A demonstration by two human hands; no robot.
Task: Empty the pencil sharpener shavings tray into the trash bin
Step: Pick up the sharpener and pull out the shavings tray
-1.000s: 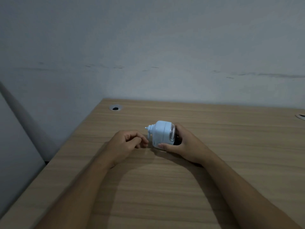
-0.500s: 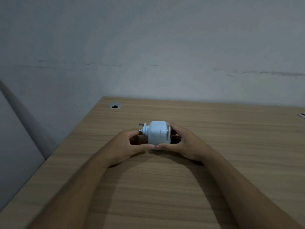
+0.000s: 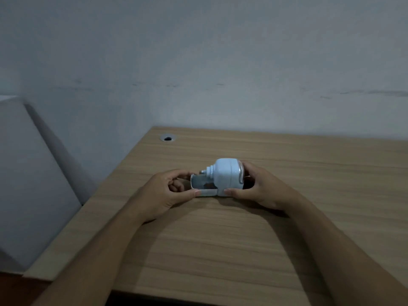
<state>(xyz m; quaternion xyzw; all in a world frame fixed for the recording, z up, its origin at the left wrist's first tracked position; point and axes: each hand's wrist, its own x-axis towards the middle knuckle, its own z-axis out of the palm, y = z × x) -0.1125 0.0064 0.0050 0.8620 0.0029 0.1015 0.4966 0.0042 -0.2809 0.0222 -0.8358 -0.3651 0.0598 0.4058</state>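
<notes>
A white pencil sharpener (image 3: 227, 174) stands on the wooden desk (image 3: 220, 239), near its middle. My right hand (image 3: 257, 186) grips its right side, thumb at the lower front edge. The shavings tray (image 3: 202, 187) sticks partway out of the sharpener's left side, with dark shavings visible inside. My left hand (image 3: 167, 192) pinches the tray's outer end between thumb and fingers. No trash bin is in view.
A grey wall rises behind the desk. A round cable grommet (image 3: 168, 138) sits near the desk's far left corner. The desk's left edge drops beside a pale slanted panel (image 3: 33, 184). Brown floor shows at the bottom left.
My left hand came up to the sharpener, gripped the tray and drew it partway out to the left. My right hand kept hold of the body.
</notes>
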